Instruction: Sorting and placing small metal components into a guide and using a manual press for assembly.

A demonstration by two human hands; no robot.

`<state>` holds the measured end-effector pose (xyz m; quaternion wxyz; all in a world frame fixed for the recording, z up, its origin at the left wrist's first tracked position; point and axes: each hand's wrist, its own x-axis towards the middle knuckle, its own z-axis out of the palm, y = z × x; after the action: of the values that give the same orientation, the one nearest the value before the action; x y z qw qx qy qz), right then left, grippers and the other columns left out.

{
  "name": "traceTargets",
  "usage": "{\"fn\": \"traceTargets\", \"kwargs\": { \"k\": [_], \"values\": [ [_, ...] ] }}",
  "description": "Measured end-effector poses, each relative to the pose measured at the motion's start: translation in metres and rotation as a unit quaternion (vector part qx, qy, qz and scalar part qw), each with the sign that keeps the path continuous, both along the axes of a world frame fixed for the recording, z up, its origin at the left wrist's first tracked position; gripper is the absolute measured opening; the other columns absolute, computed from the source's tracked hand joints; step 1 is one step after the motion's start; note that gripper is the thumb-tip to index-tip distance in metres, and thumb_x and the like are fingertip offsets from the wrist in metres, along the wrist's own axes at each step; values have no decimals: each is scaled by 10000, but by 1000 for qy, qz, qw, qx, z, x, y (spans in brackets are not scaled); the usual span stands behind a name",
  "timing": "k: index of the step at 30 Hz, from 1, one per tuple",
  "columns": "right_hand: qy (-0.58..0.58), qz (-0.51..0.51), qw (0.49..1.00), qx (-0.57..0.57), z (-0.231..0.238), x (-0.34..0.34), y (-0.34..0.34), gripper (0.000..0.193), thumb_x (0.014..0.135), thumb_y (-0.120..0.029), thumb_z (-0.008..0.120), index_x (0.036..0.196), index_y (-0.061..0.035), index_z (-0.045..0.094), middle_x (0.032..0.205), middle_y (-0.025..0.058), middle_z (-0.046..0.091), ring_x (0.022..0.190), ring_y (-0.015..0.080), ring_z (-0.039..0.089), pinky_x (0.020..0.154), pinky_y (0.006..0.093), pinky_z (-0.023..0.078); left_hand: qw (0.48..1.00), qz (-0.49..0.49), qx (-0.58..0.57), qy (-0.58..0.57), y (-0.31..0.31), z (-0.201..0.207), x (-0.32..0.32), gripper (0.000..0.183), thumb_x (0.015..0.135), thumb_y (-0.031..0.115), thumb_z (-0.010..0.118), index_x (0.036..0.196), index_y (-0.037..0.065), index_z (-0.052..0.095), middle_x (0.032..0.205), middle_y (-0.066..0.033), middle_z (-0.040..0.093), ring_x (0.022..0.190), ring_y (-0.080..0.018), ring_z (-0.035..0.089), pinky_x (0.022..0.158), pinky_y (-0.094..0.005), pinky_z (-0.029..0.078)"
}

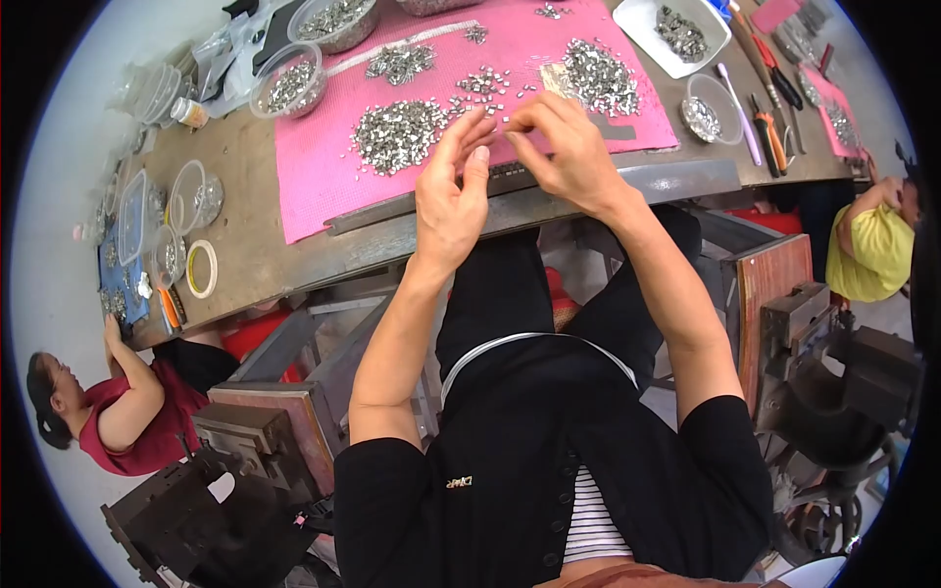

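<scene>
Metal piece, orientation too small to tell, between fingertips.

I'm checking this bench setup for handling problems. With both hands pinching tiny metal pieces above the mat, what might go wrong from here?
1. The left hand and right hand meet near the pink mat's front edge; a dropped piece might roll off the bench.
2. The nearest heap of small metal parts lies loose just beside the left hand; a brush of the fingers could scatter it.
3. Whether a piece is pinched firmly is too small to tell.
</scene>
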<state>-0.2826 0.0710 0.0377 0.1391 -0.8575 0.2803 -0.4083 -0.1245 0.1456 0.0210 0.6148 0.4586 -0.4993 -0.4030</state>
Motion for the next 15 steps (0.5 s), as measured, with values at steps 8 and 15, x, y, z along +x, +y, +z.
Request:
{"fn": "traceTargets", "kwargs": {
  "k": [8, 15],
  "values": [
    [9, -2, 1000, 11, -5, 18, -36, 115, 882, -96, 673, 979, -42, 701, 869, 123, 627, 836, 322, 639, 754, 425, 506, 984, 28, 89, 152, 2, 13, 63, 468, 1040, 126, 569, 1454, -69, 472, 1443, -213, 545, 1354, -285, 528, 1134, -384, 428],
    [122, -35, 992, -3, -26, 4, -38, 227, 896, -127, 703, 1119, -104, 733, 909, 101, 608, 832, 286, 618, 763, 406, 490, 956, 138, -8, -257, 0, -10, 83, 370, 1018, 187, 595, 1350, 28, 632, 1422, -168, 599, 1381, -335, 498, 1174, -425, 335]
  ]
}}
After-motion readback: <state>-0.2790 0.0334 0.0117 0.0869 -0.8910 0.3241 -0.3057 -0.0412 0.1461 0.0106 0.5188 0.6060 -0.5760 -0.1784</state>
